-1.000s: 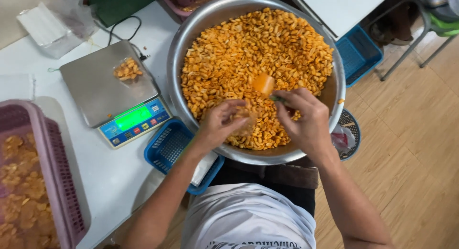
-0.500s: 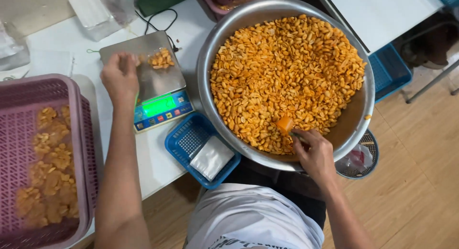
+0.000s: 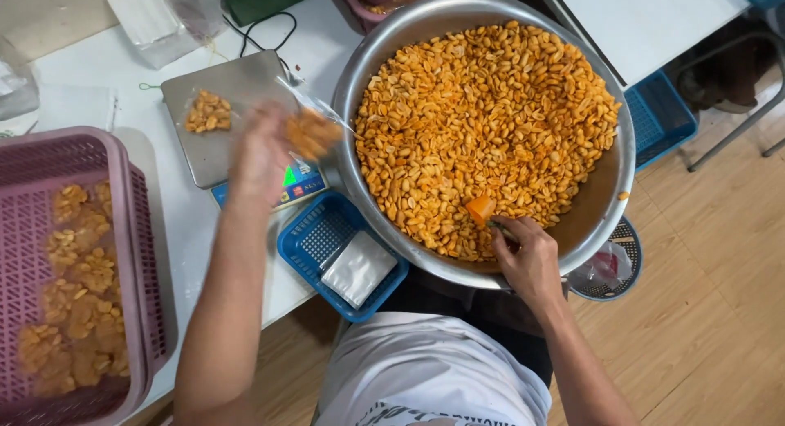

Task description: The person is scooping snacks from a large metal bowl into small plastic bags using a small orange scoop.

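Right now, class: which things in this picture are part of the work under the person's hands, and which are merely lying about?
In use: left hand, small bag of peanuts, scale, steel bowl, right hand, orange scoop.

Lying about: blue basket, pink crate, black cable.

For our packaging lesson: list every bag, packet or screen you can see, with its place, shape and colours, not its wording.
Small bag: on the scale's steel plate, clear, holding orange nuts.
Held bag: in the left hand, blurred, clear, orange inside.
Scale screen: below the plate, green, partly hidden.
Silver packets: flat, in the blue basket.
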